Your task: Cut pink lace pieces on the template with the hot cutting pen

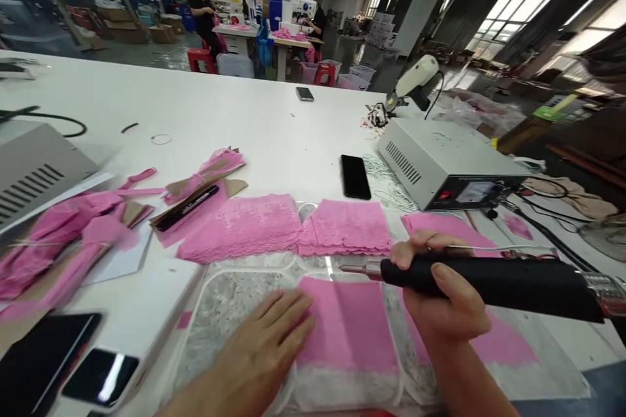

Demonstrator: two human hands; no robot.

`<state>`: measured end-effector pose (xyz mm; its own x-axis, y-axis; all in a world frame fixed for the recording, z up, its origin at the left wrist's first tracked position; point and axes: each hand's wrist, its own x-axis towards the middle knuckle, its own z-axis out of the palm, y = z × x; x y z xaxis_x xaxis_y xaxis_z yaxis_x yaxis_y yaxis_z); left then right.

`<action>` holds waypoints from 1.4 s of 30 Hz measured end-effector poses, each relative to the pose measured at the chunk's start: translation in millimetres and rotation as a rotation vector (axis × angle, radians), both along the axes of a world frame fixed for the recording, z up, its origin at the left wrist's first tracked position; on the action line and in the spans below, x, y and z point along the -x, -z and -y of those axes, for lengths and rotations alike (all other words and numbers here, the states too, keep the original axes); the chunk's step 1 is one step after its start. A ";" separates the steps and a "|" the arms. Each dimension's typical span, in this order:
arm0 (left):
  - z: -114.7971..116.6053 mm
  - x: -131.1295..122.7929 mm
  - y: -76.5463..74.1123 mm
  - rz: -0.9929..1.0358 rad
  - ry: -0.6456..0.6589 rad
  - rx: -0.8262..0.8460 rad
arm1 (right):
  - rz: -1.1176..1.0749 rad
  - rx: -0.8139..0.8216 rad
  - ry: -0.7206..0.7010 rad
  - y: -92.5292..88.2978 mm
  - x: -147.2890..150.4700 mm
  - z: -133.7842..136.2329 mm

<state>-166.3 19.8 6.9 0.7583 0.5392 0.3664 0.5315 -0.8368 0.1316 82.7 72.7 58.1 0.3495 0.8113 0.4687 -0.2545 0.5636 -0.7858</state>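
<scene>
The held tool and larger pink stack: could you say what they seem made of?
Tool: handle probably plastic or rubber, being dull black; tip likely smooth metal, from its shine.

Larger pink stack: probably matte lace fabric, given raised pattern and scalloped edge.

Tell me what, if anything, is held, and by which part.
The right hand grips a black tool by its body's front end, behind the metal tip; the left hand grips nothing.
</scene>
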 end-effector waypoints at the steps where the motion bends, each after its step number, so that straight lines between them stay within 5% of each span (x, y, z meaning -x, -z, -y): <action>1: -2.2 -4.9 -0.8 -0.013 0.026 -0.005 | -0.008 0.007 0.027 -0.9 -6.2 0.9; 11: -18.5 -57.8 1.8 -0.114 0.118 0.122 | -0.049 0.041 0.136 5.8 -55.5 17.6; 42: -18.9 -58.7 3.3 -0.176 0.121 0.094 | -0.016 0.034 0.090 19.4 -65.3 23.8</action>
<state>-107.6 38.7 3.6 0.8671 0.4664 0.1750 0.4501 -0.8840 0.1260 148.0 48.8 38.7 0.4288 0.7918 0.4349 -0.2166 0.5575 -0.8014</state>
